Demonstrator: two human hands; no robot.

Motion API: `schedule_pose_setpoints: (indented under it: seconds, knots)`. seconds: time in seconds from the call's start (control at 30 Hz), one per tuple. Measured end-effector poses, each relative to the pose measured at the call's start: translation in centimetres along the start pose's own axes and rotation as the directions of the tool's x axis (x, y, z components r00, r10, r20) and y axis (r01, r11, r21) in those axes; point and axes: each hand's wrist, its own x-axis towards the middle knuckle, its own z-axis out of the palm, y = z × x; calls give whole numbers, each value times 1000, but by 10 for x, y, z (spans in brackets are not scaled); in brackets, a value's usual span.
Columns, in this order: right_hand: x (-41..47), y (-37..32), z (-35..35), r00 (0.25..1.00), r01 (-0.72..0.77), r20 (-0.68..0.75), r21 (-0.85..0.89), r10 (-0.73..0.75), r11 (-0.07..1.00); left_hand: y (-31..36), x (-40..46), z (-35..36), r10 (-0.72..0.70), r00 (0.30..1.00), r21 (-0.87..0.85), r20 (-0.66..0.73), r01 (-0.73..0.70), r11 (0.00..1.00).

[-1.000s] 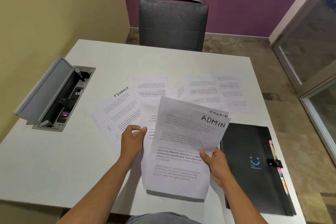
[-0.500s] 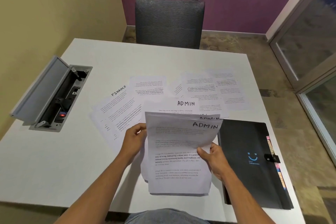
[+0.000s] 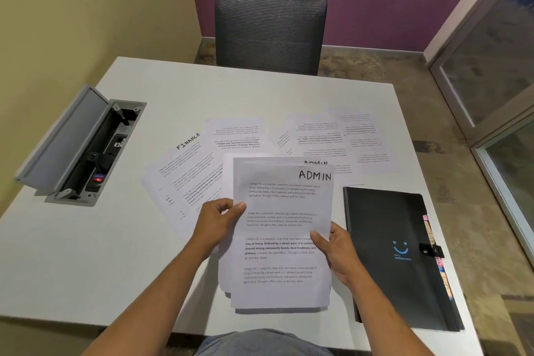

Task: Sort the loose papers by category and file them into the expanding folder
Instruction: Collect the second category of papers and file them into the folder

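The thin, floppy ADMIN sheets [image 3: 281, 228], pinched at their side edges by the left hand [image 3: 215, 220] and right hand [image 3: 336, 251], are best supported along both edges.

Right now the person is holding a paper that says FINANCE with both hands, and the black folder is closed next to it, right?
Not quite. The head view shows the held paper says ADMIN. The FINANCE paper lies on the table. The rest is right: the left hand and right hand hold it, and the black folder lies closed beside it.

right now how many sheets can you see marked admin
2: one ADMIN sheet on top, held by the left hand and right hand; a second ADMIN heading peeks out behind. More may be hidden.
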Motion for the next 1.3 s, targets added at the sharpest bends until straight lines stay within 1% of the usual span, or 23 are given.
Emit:
schedule_pose_setpoints:
  seconds: [0.13, 0.23, 0.37, 0.47, 0.7, 0.93, 1.03, 1.2, 1.3]
  knots:
    - [0, 5, 0, 1000, 2, 1, 36, -2, 999, 0, 0, 1, -47, 997, -67, -57, 43, 997]
    - [0, 10, -1, 1000, 3, -29, 73, 0, 997, 0, 2, 0, -76, 995, -113, -66, 68, 991]
    - [0, 11, 0, 996, 12, -84, 97, -4, 995, 1, 1, 2, -55, 995, -124, -81, 45, 991]
    - [0, 13, -2, 996, 24, -90, 103, -15, 994, -1, 3, 1, -30, 996, -115, -89, 20, 993]
    - [0, 10, -3, 990, 24, -138, 99, -11, 995, 0, 4, 4, -30, 988, -121, -151, 12, 993]
    - [0, 13, -2, 990, 46, -135, 105, -31, 993, -5, 7, -1, -18, 976, -91, -218, -2, 996]
    - [-1, 10, -1, 993, 36, -114, 138, -20, 990, -7, 8, -5, -18, 972, -83, -233, -1, 997]
    - [2, 6, -1, 997, 8, -79, 128, 3, 992, -3, 5, -6, -20, 969, -79, -247, 1, 997]
    - [2, 5, 0, 998, -5, -65, 141, 15, 990, -7, 5, -10, 63, 972, -52, -228, -77, 996]
